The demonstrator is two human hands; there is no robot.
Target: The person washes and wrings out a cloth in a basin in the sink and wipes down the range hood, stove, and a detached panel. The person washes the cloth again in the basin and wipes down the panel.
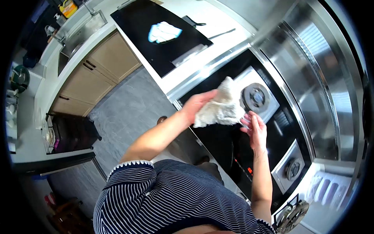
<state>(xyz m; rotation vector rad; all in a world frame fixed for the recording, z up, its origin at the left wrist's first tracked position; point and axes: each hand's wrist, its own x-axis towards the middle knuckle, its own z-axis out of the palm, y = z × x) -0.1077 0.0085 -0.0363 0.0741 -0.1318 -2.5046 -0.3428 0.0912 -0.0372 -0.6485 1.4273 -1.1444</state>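
Note:
A crumpled whitish-grey cloth [221,111] hangs over the black glass cooktop [218,138], beside the round burner [256,97]. My left hand [196,104] grips the cloth's left side, the fingers partly hidden behind it. At the lower right corner of the cloth, my right hand [255,128] has curled fingers pinching its edge. A second burner [293,169] sits on a square metal plate, nearer my right forearm. Small red lights glow on the cooktop beside that forearm.
Folded white-and-blue cloths [164,32] lie on a black panel [136,23] on the counter. Behind it are a dark-bladed utensil [191,21] and a thin tool [222,33]. A metal grate [292,216] stands lower right. The sink [83,33] is upper left; a black rack [74,132] stands left.

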